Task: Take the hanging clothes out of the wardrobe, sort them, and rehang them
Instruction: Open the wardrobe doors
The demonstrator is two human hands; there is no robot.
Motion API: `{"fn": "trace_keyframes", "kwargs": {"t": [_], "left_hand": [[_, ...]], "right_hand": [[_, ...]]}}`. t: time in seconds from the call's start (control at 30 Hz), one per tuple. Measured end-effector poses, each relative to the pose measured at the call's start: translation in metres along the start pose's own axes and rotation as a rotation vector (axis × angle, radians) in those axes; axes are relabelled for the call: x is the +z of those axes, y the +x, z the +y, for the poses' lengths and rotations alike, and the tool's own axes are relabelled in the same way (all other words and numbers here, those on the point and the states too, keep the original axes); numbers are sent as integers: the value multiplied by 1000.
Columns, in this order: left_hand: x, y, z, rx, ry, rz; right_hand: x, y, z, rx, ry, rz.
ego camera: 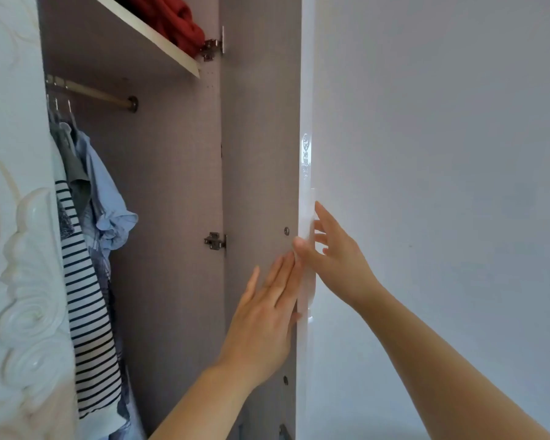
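The wardrobe's right door (261,154) stands open, its white edge (305,185) facing me. My left hand (264,315) lies flat on the door's grey inner face, fingers spread. My right hand (334,252) is on the door edge, thumb on the inner side and fingers apart on the outer side. Inside at the left, clothes hang from a wooden rail (99,93): a black-and-white striped top (89,312), a light blue shirt (105,198) and a grey garment (77,173). Their left part is hidden behind the ornate white left door (16,249).
A shelf (146,36) above the rail carries a red knitted item (172,17). Metal hinges (215,241) sit on the wardrobe's side panel. A plain pale wall (442,154) fills the right half of the view.
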State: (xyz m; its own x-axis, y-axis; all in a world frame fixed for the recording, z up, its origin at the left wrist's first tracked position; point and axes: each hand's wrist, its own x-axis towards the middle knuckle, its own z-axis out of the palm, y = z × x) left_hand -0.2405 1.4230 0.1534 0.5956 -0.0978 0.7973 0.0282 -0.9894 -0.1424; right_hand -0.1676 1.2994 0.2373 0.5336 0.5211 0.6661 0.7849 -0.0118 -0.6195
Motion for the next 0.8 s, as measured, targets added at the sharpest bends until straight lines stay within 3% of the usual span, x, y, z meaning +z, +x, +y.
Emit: {"fn": "trace_keyframes", "kwargs": {"t": [0.1, 0.4, 0.6, 0.67, 0.8], "left_hand": [[20, 17, 8, 39, 42, 14], [79, 76, 24, 16, 48, 28], [112, 104, 26, -27, 18, 14], [125, 112, 20, -52, -7, -49], [152, 127, 9, -78, 24, -5]], "right_hand": [[-26, 7, 6, -12, -223, 102], [-70, 54, 20, -358, -1015, 241], [-75, 104, 43, -440, -1217, 135], [-78, 116, 57, -434, -1237, 133], [-82, 133, 88, -425, -1257, 156]]}}
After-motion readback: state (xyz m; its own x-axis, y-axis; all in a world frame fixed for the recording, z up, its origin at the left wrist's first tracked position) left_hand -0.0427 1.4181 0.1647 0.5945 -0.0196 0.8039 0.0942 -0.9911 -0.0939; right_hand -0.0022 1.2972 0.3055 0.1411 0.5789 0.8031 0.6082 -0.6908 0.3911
